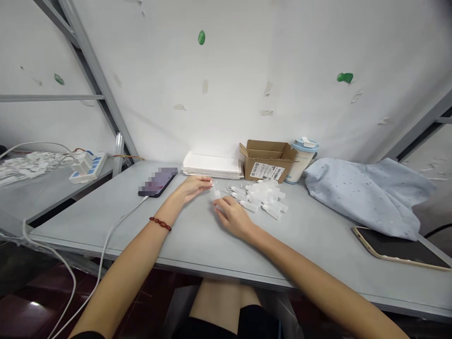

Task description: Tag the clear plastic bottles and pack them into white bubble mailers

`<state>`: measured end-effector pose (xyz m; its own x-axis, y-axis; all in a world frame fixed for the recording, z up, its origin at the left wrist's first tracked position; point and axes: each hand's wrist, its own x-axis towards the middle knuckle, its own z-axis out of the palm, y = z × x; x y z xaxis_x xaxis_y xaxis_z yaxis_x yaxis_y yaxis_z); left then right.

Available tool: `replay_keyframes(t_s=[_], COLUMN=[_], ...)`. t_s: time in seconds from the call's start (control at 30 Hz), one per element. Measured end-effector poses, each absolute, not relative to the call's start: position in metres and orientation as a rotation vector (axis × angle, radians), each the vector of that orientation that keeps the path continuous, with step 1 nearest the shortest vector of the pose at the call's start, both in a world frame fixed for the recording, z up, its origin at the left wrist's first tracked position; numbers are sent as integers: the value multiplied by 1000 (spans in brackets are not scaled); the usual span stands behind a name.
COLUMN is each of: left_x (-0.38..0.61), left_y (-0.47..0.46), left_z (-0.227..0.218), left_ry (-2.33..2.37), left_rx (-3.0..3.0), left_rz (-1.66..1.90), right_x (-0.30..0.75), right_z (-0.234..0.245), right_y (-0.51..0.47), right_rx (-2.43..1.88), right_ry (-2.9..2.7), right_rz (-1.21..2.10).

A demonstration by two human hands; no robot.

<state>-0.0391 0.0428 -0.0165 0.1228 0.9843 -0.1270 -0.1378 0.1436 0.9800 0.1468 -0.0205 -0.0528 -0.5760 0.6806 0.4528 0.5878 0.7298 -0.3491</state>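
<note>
My left hand (193, 186) rests on the grey table (197, 240), a red bead bracelet on its wrist, its fingertips pinched on a small white plastic piece (213, 185). My right hand (233, 216) lies just right of it, fingers curled over another small white piece (216, 194) at its fingertips. A pile of small translucent white plastic bottles (261, 197) lies directly right of both hands, touching distance from the right one.
A phone (157, 182) on a white charging cable lies to the left. At the back stand a stack of white sheets (213, 165), an open cardboard box (267, 160) and a lidded cup (301, 161). Blue cloth (367, 193) and a second phone (399, 247) lie right. A power strip (86, 167) sits far left.
</note>
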Motion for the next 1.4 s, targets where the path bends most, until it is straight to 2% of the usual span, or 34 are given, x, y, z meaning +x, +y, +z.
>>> replay_keyframes(t_s=[0.23,0.83,1.2,1.4], left_x=[-33,-31,-29,-25], left_y=[36,29,26,23], left_z=[-17,-19,-16,-15], left_ry=[890,847,816,750], left_rx=[1072,1323,1281,1305], left_rz=[1059,949,941,936], right_x=[146,149,146,147], right_z=[-52,-44,-39,-35], right_y=[-15,-14,-13,-14], right_rx=[-940,-917,-814,-792], right_ry=[-2135,-1843,-1396,-1260], right_rz=[462,976,1537,1636])
